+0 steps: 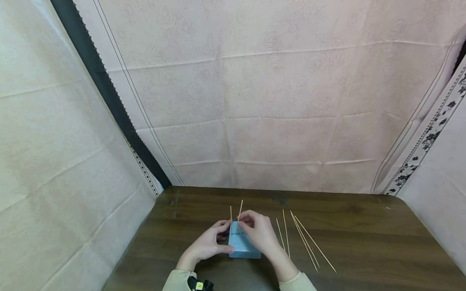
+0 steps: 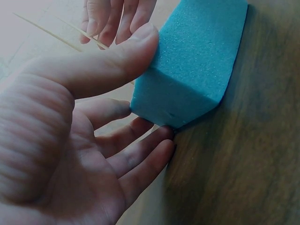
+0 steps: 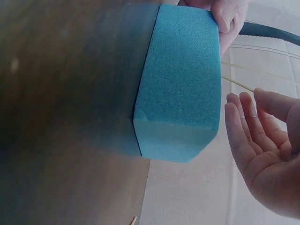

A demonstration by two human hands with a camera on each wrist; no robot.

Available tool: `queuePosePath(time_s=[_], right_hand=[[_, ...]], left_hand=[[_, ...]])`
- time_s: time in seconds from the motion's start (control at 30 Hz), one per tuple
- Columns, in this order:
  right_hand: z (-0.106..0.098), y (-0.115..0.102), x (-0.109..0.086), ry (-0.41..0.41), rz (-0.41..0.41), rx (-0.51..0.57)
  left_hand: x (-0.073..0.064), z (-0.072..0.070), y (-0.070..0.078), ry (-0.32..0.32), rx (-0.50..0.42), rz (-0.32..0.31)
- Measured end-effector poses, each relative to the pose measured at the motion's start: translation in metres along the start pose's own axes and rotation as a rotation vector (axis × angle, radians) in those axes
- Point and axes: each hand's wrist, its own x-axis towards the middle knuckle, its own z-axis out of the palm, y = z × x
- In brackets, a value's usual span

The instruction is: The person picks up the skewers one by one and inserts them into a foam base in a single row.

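Observation:
A light blue foam block point(image 1: 244, 246) sits on the brown table near its front. My left hand point(image 1: 209, 243) holds the block at its left side, thumb on the near corner and fingers spread along the side, as the left wrist view also shows. Between thumb and fingertips, my right hand point(image 1: 259, 231) pinches a thin wooden stick point(image 1: 240, 208) that stands slightly tilted over the block's far part. Another thin stick point(image 1: 231, 211) rises upright at the block's far left corner. Small dark marks point(image 1: 238, 233) run across the block's top. The right hand partly covers the block's right side.
Several loose thin sticks point(image 1: 305, 241) lie on the wooden table point(image 1: 364, 234) to the right of my right forearm. Pale patterned cloth point(image 1: 276, 101) hangs behind the table's far edge, with more cloth at both sides.

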Motion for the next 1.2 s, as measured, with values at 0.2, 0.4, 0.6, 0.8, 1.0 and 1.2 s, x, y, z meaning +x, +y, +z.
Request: queuePosePath(time_s=[0.2,0.4,0.6,0.8,1.0,1.2], right_hand=[[-0.002,0.001,0.002,-0.001,0.014,-0.023],[-0.005,0.002,0.003,0.003,0.012,-0.016],[-0.010,0.002,0.002,0.009,0.008,-0.003],[-0.016,0.005,0.001,0.010,0.020,0.003],[-0.027,0.007,0.001,-0.014,0.054,0.040],[-0.043,0.014,0.000,-0.014,0.100,0.058]], left_hand=[[-0.001,0.000,0.002,0.002,0.006,0.000],[-0.001,0.000,0.002,0.006,0.005,-0.021],[0.000,0.000,0.001,0.005,0.008,-0.017],[0.001,0.001,-0.002,0.006,0.012,-0.022],[-0.001,0.001,-0.001,0.008,0.030,-0.024],[-0.002,0.001,0.003,0.013,0.043,-0.047]])
